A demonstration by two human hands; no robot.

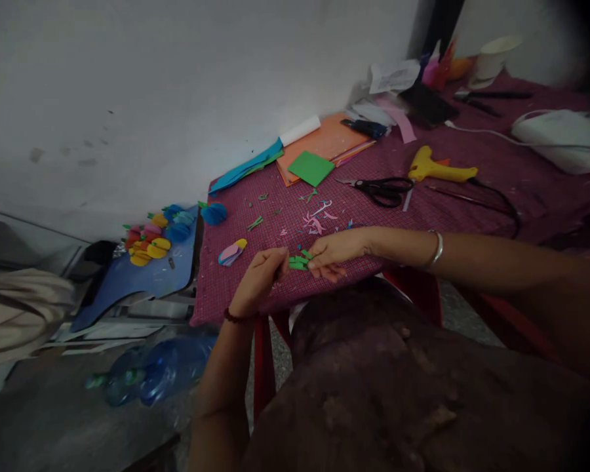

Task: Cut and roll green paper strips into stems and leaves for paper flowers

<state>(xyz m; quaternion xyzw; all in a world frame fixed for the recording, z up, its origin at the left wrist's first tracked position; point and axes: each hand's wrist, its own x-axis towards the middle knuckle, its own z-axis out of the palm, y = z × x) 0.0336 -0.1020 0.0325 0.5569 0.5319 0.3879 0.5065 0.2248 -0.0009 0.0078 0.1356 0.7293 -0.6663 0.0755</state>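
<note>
Small green paper strips [298,263] show between my two hands, above the front edge of the cloth-covered table [211,295]. My left hand [263,278] is closed, its fingertips curled at the strips' left end. From the other side, the thumb and fingers of my right hand [335,254] pinch the right end of the green paper, with the other fingers loosely bent below. Just beyond lie pink paper scraps [313,224] and a green paper scrap [255,223]. Left of my left hand is a layered pink, blue and yellow paper piece [233,252].
Black-handled scissors [381,190], a yellow glue gun [440,168] and its cord lie to the right. Behind are a green paper square [311,168], orange sheets [337,139] and a cutter [364,127]. Several paper fruits [150,239] sit on a blue board [142,282] at left.
</note>
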